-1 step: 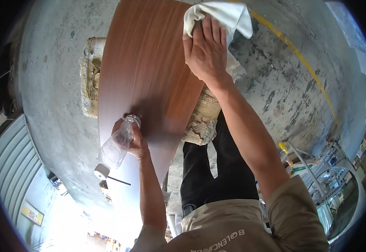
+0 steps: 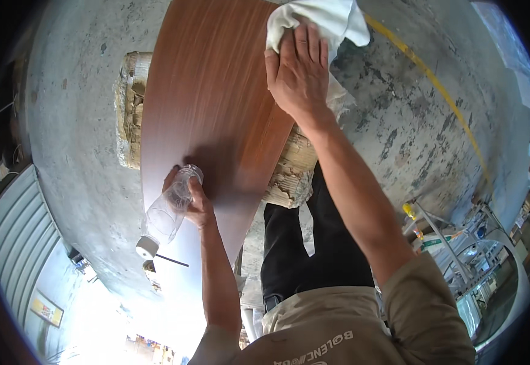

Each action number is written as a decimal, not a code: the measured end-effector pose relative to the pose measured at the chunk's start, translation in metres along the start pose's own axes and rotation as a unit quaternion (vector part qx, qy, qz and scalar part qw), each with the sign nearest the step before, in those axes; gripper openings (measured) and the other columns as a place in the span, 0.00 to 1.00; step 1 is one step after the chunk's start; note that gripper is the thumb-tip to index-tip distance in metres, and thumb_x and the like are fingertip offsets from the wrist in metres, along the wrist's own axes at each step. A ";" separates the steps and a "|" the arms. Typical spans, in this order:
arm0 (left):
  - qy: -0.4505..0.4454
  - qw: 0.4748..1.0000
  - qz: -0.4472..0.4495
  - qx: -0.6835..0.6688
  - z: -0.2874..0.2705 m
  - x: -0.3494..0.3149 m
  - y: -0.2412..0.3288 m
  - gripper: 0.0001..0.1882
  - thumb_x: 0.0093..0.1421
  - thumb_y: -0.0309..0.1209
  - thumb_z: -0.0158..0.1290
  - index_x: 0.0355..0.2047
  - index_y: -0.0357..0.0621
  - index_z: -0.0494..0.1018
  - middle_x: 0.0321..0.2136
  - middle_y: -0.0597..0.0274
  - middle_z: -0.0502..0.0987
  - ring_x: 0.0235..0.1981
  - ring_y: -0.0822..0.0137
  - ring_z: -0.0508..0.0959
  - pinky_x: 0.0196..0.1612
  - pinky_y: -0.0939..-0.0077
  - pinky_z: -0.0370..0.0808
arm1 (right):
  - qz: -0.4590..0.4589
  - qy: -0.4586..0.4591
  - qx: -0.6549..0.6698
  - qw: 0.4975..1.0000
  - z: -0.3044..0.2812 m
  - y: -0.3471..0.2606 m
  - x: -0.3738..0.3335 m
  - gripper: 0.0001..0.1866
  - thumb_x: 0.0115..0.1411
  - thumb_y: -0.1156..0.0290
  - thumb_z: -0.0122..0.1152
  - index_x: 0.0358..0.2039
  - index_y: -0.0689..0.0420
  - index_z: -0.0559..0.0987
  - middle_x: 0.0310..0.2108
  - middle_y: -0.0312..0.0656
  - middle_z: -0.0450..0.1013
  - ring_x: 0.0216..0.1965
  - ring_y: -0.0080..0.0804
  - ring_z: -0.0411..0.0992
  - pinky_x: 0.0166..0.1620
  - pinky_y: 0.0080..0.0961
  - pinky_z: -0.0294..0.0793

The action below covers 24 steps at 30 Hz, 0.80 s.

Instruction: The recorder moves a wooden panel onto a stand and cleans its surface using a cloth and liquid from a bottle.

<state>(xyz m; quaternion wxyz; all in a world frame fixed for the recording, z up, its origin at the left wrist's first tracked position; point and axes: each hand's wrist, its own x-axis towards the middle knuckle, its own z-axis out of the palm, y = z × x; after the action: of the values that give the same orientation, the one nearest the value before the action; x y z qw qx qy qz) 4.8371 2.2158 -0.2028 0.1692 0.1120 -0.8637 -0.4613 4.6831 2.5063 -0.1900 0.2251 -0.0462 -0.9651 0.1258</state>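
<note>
One L-grip (image 2: 198,207) round btl (image 2: 162,218); R-grip (image 2: 301,79) flat on cloth (image 2: 344,21)

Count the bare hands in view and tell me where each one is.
2: the left hand grips the clear bottle over the brown board; the right hand lies on the white cloth at the board's right edge.

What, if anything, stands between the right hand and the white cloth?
Nothing visible: the right hand rests directly on the white cloth; the clear bottle is well apart, in the left hand.
</note>
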 end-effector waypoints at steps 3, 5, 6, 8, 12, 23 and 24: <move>-0.005 0.999 0.044 0.003 -0.003 0.002 -0.005 0.36 0.62 0.53 0.60 0.54 0.31 0.69 0.44 0.47 0.74 0.44 0.55 0.76 0.48 0.59 0.75 | 0.073 -0.171 0.102 0.977 -0.038 -0.062 -0.089 0.25 0.67 0.61 0.54 0.52 0.74 0.72 0.65 0.74 0.58 0.71 0.72 0.49 0.68 0.70 0.48; -0.019 0.998 0.038 -0.036 0.008 0.002 -0.003 0.36 0.63 0.54 0.58 0.55 0.32 0.67 0.46 0.47 0.73 0.46 0.54 0.75 0.49 0.58 0.73 | 0.028 -0.246 0.172 0.954 -0.057 -0.092 -0.180 0.22 0.65 0.61 0.56 0.47 0.72 0.77 0.65 0.70 0.59 0.71 0.71 0.50 0.68 0.72 0.46; -0.022 0.999 0.044 -0.023 0.002 0.005 -0.006 0.36 0.63 0.54 0.58 0.55 0.32 0.67 0.47 0.47 0.73 0.47 0.53 0.75 0.50 0.58 0.73 | 0.011 -0.217 0.129 0.967 -0.067 -0.099 -0.182 0.21 0.65 0.60 0.56 0.46 0.68 0.79 0.67 0.62 0.60 0.72 0.62 0.52 0.69 0.66 0.50; -0.021 0.999 0.026 -0.012 -0.005 0.002 -0.007 0.37 0.62 0.55 0.58 0.55 0.32 0.66 0.47 0.47 0.73 0.48 0.54 0.74 0.52 0.58 0.72 | 0.056 -0.248 0.131 0.958 -0.058 -0.087 -0.159 0.23 0.66 0.61 0.56 0.50 0.69 0.75 0.67 0.65 0.60 0.70 0.64 0.55 0.69 0.65 0.51; -0.010 1.000 0.014 -0.013 0.014 0.001 0.001 0.39 0.62 0.57 0.58 0.55 0.31 0.67 0.48 0.47 0.73 0.47 0.53 0.74 0.52 0.58 0.72 | 0.173 -0.092 0.050 0.979 -0.007 0.011 -0.012 0.26 0.72 0.62 0.47 0.55 0.79 0.67 0.63 0.79 0.55 0.68 0.72 0.53 0.70 0.60 0.52; 0.007 0.998 0.052 0.022 0.000 0.004 -0.002 0.38 0.62 0.58 0.56 0.53 0.30 0.69 0.46 0.45 0.75 0.47 0.50 0.75 0.52 0.56 0.71 | 0.227 -0.213 0.106 0.945 -0.059 -0.102 -0.164 0.29 0.66 0.64 0.55 0.62 0.68 0.66 0.70 0.66 0.54 0.73 0.62 0.50 0.70 0.66 0.44; 0.005 0.998 0.055 0.038 0.001 0.004 -0.004 0.38 0.62 0.58 0.55 0.53 0.30 0.69 0.46 0.45 0.75 0.47 0.50 0.75 0.52 0.55 0.71 | 0.200 -0.183 0.063 0.961 -0.050 -0.082 -0.138 0.27 0.67 0.63 0.54 0.61 0.67 0.67 0.69 0.64 0.56 0.73 0.60 0.50 0.70 0.65 0.44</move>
<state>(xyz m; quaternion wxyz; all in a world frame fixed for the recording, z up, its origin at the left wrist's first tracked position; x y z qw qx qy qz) 4.8336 2.2128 -0.2058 0.1943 0.0735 -0.8848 -0.4172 4.8263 2.4184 -0.1838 0.0176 -0.2005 -0.9509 0.2349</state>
